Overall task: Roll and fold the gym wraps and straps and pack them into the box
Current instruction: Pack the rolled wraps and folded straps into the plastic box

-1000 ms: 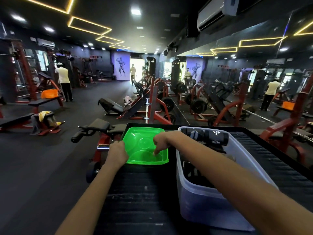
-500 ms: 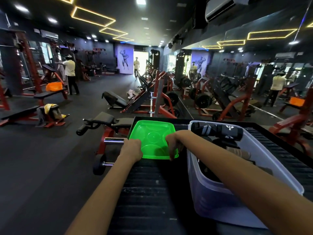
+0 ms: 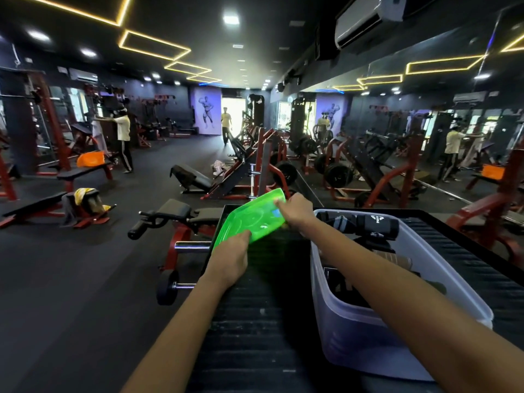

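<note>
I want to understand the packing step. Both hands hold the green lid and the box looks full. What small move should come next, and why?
Probably carry the green lid to the right, over the clear box. The left hand grips its near edge and the right hand its far corner, so it is tilted and off the black surface. The black wraps already lie in the open box.

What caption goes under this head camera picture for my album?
Both hands, left and right, lift the green lid beside the clear box of wraps.

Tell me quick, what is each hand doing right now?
Left hand: grips the near corner of the bright green plastic lid.
Right hand: pinches the lid's far edge.
</note>
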The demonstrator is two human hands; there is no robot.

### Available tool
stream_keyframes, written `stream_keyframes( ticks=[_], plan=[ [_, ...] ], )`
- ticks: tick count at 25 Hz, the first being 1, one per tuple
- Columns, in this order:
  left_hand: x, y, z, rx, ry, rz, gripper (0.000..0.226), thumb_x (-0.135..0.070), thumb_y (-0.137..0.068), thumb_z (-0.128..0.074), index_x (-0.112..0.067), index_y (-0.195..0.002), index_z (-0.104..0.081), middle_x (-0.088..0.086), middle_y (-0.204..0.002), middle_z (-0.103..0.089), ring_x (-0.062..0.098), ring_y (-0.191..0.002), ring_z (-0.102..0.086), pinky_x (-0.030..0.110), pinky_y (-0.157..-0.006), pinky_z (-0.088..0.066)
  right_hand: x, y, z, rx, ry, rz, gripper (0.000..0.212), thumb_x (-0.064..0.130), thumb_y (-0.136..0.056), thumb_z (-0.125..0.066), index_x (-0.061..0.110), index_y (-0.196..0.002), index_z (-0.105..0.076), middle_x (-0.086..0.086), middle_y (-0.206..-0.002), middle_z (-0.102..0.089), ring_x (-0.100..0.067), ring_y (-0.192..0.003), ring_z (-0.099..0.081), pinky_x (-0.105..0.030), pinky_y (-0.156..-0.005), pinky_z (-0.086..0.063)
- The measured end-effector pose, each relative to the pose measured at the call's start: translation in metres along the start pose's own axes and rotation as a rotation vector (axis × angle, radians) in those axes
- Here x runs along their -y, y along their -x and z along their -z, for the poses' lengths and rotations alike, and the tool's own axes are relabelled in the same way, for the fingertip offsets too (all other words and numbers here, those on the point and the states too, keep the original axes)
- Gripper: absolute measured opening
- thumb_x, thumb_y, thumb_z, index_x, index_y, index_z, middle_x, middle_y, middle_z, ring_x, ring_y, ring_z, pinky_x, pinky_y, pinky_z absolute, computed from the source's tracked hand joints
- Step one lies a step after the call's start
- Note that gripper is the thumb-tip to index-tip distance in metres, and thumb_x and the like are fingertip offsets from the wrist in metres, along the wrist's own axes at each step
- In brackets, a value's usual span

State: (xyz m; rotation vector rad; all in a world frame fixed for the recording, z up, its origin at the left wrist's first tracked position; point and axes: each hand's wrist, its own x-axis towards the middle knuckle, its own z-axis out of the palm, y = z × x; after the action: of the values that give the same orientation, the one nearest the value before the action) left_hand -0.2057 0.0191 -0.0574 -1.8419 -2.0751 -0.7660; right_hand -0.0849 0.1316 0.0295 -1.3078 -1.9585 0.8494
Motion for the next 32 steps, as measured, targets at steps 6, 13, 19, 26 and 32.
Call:
stream_keyframes(
  ticks=[6, 13, 19, 26, 32],
  plan=[
    [-0.031, -0.026, 0.037, -0.465, 0.786, 0.417, 0.011, -0.001, -0.087, -0.061, -0.004, -0.098, -0.058, 0.014, -0.094, -0.067, 0.027, -0.085, -0.064, 0.038, -0.076, -0.054, -0.001, 0.002, 0.007, 0.141, -0.665, -0.241, 0.055, 0.04, -0.101, -0.041, 0.005, -0.143, -0.035, -0.016, -0.127, -0.045, -0.03, -0.092, -0.054, -0.04, -0.079, -0.049],
    [-0.059, -0.029, 0.061, -0.382, 1.63, 0.501, 0.025, 0.01, -0.087, -0.055, -0.011, -0.1, -0.048, 0.009, -0.097, -0.064, 0.021, -0.086, -0.064, 0.031, -0.063, -0.06, -0.008, -0.01, 0.031, -0.052, -0.884, -0.214, 0.022, -0.001, -0.089, -0.061, -0.009, -0.109, -0.058, -0.019, -0.11, -0.065, -0.033, -0.094, -0.066, -0.048, -0.085, -0.054],
    [-0.034, -0.042, 0.069, -0.271, 1.817, 0.692, 0.01, 0.0, -0.092, -0.051, -0.005, -0.085, -0.057, 0.002, -0.064, -0.071, 0.009, -0.056, -0.067, 0.023, -0.05, -0.055, -0.04, 0.001, 0.099, -0.028, -0.863, -0.213, 0.016, -0.017, -0.088, -0.051, -0.005, -0.078, -0.053, -0.014, -0.076, -0.059, -0.022, -0.056, -0.062, -0.039, -0.068, -0.057],
    [-0.118, -0.051, 0.056, 0.203, 1.383, 0.651, 0.014, -0.004, -0.093, -0.054, 0.008, -0.099, -0.059, 0.015, -0.076, -0.069, 0.019, -0.058, -0.068, 0.032, -0.054, -0.057, -0.109, 0.044, 0.188, 0.148, -0.731, -0.223, 0.015, -0.01, -0.088, -0.046, -0.007, -0.093, -0.059, -0.014, -0.07, -0.069, -0.019, -0.057, -0.069, -0.027, -0.055, -0.057],
    [-0.173, -0.031, 0.047, 0.068, 1.023, 0.501, 0.013, -0.008, -0.095, -0.05, -0.019, -0.09, -0.056, -0.004, -0.081, -0.057, 0.02, -0.08, -0.058, 0.04, -0.087, -0.049, -0.131, 0.08, 0.204, -0.272, -0.115, -0.144, 0.022, 0.017, -0.088, -0.065, -0.003, -0.08, -0.07, -0.017, -0.081, -0.07, -0.028, -0.076, -0.068, -0.038, -0.075, -0.053]
  ],
)
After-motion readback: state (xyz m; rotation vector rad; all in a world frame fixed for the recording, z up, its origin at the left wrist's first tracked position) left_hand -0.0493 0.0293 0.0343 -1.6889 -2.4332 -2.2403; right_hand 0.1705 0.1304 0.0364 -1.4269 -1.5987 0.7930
